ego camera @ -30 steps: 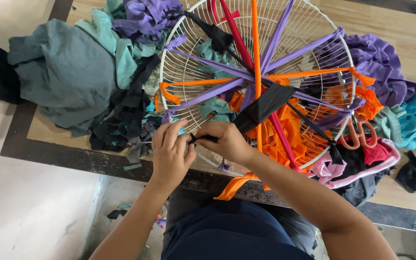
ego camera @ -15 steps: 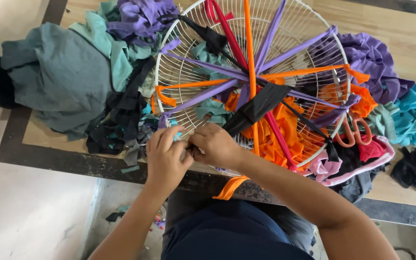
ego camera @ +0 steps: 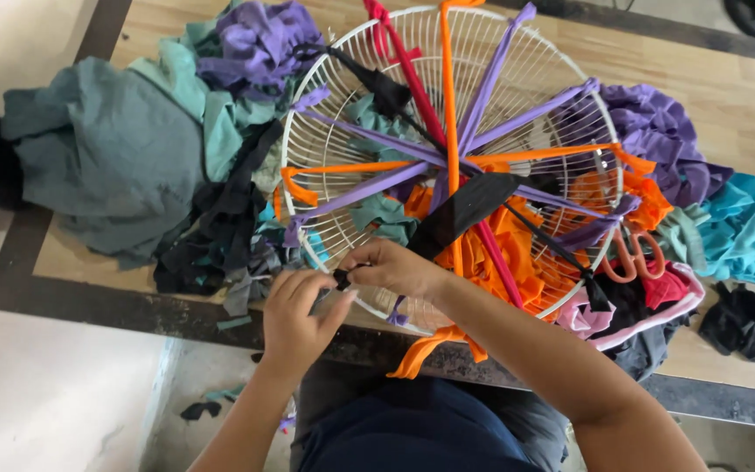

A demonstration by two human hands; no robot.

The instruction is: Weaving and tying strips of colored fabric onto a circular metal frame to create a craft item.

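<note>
We pinched a black fabric strip (ego camera: 469,210) together with left hand (ego camera: 294,315) and right hand (ego camera: 391,267), knotting it at the white wire fan guard (ego camera: 325,140) rim; tightening likely came next.

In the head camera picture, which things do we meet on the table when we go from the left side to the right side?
Grey-green cloth pile → black scraps → white round wire grille with fabric strips tied across it → orange-handled scissors → turquoise cloth. At the near rim of the grille, left hand and right hand pinch a black strip.
</note>
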